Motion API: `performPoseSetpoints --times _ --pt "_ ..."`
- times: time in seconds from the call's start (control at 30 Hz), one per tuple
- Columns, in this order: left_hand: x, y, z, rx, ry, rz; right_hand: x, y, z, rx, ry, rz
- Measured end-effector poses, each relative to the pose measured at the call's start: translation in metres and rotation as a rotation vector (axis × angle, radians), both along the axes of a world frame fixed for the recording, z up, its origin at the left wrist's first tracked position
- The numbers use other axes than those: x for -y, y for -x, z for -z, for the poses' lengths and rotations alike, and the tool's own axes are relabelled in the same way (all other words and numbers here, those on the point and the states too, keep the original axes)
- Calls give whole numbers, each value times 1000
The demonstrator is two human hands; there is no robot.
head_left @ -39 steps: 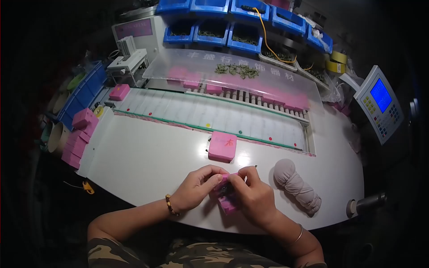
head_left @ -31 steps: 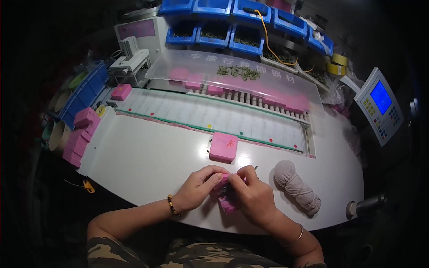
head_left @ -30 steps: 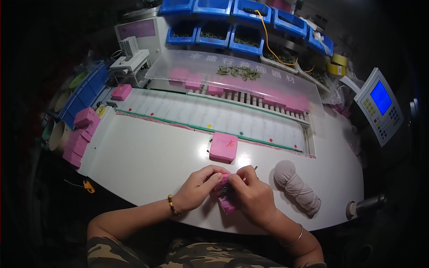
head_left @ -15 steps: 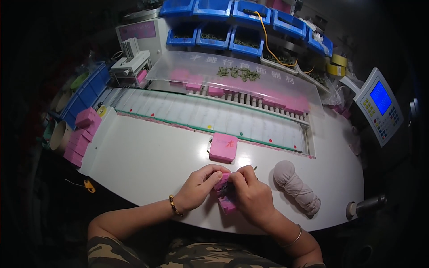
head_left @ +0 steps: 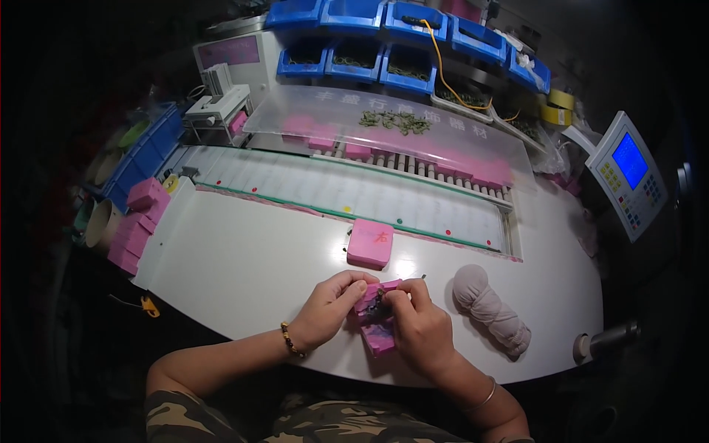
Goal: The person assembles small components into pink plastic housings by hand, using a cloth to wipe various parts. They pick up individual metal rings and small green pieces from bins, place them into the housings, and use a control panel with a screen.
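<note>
A pink rubber mould (head_left: 379,338) lies opened up between my hands near the table's front edge, its inner face stained dark. My left hand (head_left: 325,311) grips its upper left side, thumb on top. Over its right side, my right hand (head_left: 422,331) is closed in a pinch against the dark hollow; whatever lies between those fingertips is too small to make out. Just beyond my hands sits a closed pink mould block (head_left: 371,242) with a red mark on top. Small dark green bits lie by its left side, and another shows behind my right knuckles.
A grey cloth bundle (head_left: 490,310) lies to the right. Pink blocks (head_left: 135,232) are stacked at the left edge. Beyond runs a white conveyor belt (head_left: 310,181) under a clear cover (head_left: 295,107) bearing green pieces. Blue bins (head_left: 408,68) hang behind; a keypad panel (head_left: 628,173) stands right.
My right fingers have shifted slightly, and more of the mould's upper edge and dark inner face shows. The left hand keeps its grip in nearly the same place.
</note>
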State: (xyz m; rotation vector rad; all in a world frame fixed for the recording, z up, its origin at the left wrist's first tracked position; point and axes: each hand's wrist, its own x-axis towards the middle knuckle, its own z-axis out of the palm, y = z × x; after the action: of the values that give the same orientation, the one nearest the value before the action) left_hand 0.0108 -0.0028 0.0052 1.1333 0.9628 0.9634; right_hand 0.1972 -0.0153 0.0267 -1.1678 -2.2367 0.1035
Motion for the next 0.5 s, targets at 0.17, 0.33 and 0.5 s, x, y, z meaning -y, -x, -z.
performPoseSetpoints --times 0.17,0.33,0.5 --pt "1 -2 4 4 -2 -28 0 0 -1 38 23 4" --pt "0 -3 -6 -7 50 -30 2 -1 5 22 55 -20" --pt "0 -2 -8 4 91 -26 9 -4 15 -16 84 -32"
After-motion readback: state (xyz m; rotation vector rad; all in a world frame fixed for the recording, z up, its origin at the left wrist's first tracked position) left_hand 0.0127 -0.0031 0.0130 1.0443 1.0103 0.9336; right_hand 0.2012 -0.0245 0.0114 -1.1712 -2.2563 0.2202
